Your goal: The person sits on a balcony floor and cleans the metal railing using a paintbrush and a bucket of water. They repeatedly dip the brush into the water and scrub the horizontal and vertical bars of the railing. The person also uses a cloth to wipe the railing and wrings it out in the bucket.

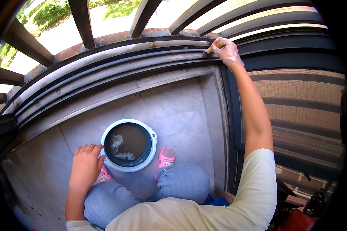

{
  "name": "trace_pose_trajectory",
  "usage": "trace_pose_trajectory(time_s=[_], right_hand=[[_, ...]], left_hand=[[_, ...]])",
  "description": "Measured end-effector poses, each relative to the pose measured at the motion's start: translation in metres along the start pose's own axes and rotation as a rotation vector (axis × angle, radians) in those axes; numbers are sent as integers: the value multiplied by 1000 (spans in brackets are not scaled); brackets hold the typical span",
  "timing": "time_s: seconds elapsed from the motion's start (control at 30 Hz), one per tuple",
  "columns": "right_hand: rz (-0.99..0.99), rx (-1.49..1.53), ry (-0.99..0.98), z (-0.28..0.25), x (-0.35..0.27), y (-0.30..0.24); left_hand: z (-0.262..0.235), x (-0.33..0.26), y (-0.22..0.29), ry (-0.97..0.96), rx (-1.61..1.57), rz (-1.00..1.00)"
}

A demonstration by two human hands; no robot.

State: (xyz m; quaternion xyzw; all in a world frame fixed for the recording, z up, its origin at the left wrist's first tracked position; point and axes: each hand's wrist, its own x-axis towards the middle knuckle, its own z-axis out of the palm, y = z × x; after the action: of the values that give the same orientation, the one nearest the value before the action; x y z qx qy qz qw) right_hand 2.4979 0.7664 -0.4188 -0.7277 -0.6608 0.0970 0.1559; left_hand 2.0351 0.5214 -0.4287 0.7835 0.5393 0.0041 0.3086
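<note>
My right hand [226, 51], in a clear plastic glove, is closed on a small wooden-handled brush [211, 49]. The brush's dark end touches the window track [150, 57] near its right end; its bristles are too small to make out. Bare and loosely bent, my left hand [86, 161] is beside the left rim of a round basin, thumb apart from the fingers, gripping nothing that I can see. The basin [153, 151] has a pale blue rim and stands on the floor between my feet. Inside it is murky brown water [137, 140] with a crumpled pale cloth [125, 155] in it.
Dark metal bars [81, 23] stand beyond the track. A dark-framed window panel [293, 92] is close to my right arm. Pink slippers [166, 159] are on my feet. A black cable [316, 202] and a red object [295, 221] lie at the lower right.
</note>
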Motion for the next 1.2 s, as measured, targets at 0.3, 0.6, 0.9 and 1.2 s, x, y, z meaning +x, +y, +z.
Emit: trace_pose_trajectory(time_s=[0.3, 0.6, 0.9, 1.2], right_hand=[[3, -58, 107, 15, -1, 35], [-269, 280, -10, 45, -53, -119], [-53, 96, 137, -14, -40, -52], [205, -94, -19, -13, -18, 13]], left_hand=[[-2, -5, -3, -26, -10, -7], [1, -2, 4, -73, -53, 58], [-3, -15, 1, -108, -44, -61], [-3, -14, 4, -123, -8, -59]])
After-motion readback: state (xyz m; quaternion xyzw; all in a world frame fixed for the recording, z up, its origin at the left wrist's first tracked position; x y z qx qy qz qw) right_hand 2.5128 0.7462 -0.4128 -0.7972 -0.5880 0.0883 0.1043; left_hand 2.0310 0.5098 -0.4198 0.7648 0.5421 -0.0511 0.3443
